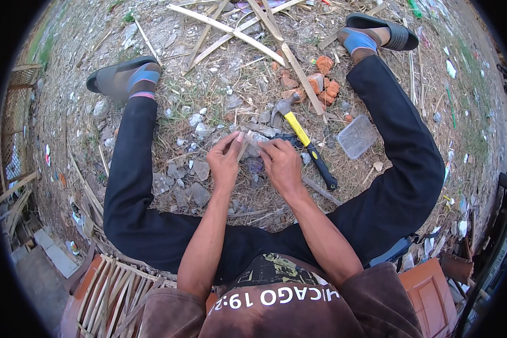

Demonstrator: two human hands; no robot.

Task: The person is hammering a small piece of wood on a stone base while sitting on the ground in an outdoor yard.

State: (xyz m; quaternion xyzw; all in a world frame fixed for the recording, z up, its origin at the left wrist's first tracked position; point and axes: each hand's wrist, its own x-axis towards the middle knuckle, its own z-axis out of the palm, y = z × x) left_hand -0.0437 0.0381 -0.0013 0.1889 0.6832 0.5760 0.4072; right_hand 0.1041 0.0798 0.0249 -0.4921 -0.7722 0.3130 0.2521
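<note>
"Pale wood, it seems, that thin strip [243, 150]. How is it held?"

"Pinched in the left hand [224, 159], between thumb and fingertips. The right hand [281, 166] has its fingers bent together just beside it; whether they grip the strip or some other small bit, I can't tell."

"And where is that, exactly?"

"Mid-scene, between the 2 hands, over the stony ground."

"What worries you?"

"A pinch that light could slip. If the hands pulled unevenly, something so slender might snap or drive a splinter into a bare fingertip."

"And if it fell?"

"It could vanish among the grey stone chips [199, 194] on the near left, since straw and slivers there look much like it."

"Further out?"

"The hammer [300, 132] lies just right of the right hand, handle toward the near side. A careless sweep of the wrist could knock it towards the clear plastic box [357, 137] on the right, which might crack. Beyond, loose brick lumps [324, 85] and a wooden slat [303, 79] make uneven footing for anything set down there."
</note>
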